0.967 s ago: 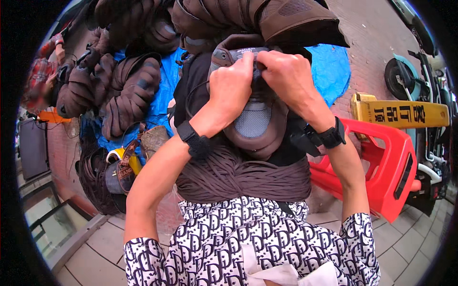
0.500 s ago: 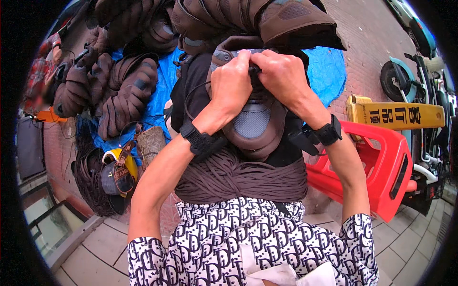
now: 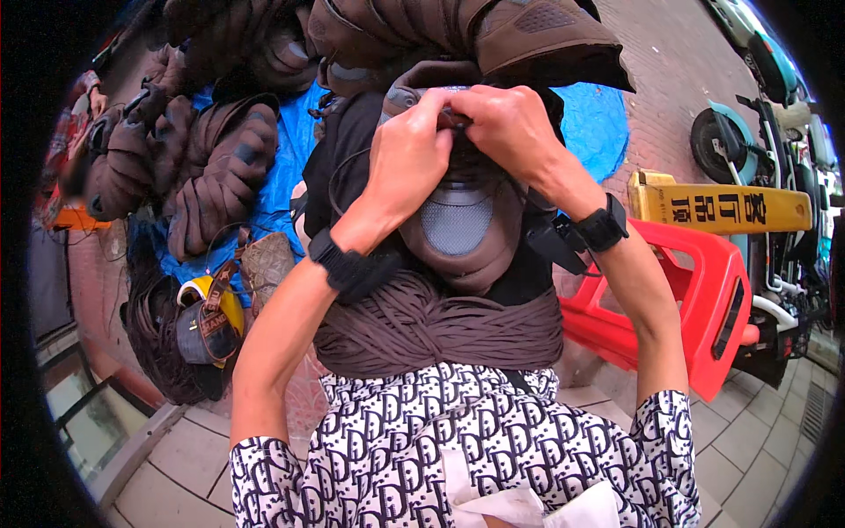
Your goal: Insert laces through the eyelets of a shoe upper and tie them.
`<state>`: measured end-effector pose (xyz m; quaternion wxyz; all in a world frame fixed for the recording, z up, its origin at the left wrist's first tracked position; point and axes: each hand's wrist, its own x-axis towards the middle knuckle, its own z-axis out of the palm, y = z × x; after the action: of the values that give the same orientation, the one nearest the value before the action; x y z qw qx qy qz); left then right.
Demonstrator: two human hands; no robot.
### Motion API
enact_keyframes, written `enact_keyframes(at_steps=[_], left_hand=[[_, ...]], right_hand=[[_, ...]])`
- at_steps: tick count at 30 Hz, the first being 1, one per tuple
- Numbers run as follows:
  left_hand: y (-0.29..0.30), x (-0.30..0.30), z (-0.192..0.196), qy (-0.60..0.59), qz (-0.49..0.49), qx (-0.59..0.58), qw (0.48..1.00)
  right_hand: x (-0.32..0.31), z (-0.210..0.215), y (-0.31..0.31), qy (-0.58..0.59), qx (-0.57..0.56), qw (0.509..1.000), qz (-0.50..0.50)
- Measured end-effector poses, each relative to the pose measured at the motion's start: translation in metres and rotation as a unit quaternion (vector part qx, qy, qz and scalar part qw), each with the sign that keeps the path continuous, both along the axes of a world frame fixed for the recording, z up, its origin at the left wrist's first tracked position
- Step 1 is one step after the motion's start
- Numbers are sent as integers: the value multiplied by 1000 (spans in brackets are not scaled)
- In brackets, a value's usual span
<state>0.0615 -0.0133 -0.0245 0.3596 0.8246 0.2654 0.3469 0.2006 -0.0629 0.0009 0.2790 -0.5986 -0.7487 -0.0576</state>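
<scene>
A brown shoe upper point(image 3: 459, 227) with a grey mesh toe lies over dark cloth before me, its toe pointing at me. Both hands meet over its lacing opening. My left hand point(image 3: 407, 157) is closed at the opening's left edge, fingers gripping the upper. Beside it, my right hand point(image 3: 512, 130) is pinched, with a dark shoelace at the fingertips, though the fingers hide most of it. A thin loop of lace arcs out left of the upper. Across my lap rests a thick bundle of brown shoelaces point(image 3: 440, 330).
Nested brown uppers point(image 3: 400, 35) lie just beyond my hands; more stacks point(image 3: 220, 180) sit on blue sheeting point(image 3: 295, 145) at left. A red plastic stool point(image 3: 704, 308) and yellow box-shaped sign point(image 3: 722, 204) stand right. Dark laces point(image 3: 154, 326) and a yellow-black roll point(image 3: 211, 321) lie left.
Both hands remain at the lacing opening; the fingers have shifted slightly, the right ones curling closer over the left. The whole view has moved a little.
</scene>
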Motion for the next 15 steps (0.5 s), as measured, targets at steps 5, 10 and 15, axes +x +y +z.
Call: enact_keyframes(at_steps=[5,10,15], left_hand=[[-6,-3,10,10,-7,101,995],[-12,10,13,53,-50,208,975],[2,16,40,-49,-73,101,991]], right_hand=[[10,23,-28,101,-7,995,3],[13,20,-44,265,-79,960,-41],[11,2,-45,532,-177,817,-135]])
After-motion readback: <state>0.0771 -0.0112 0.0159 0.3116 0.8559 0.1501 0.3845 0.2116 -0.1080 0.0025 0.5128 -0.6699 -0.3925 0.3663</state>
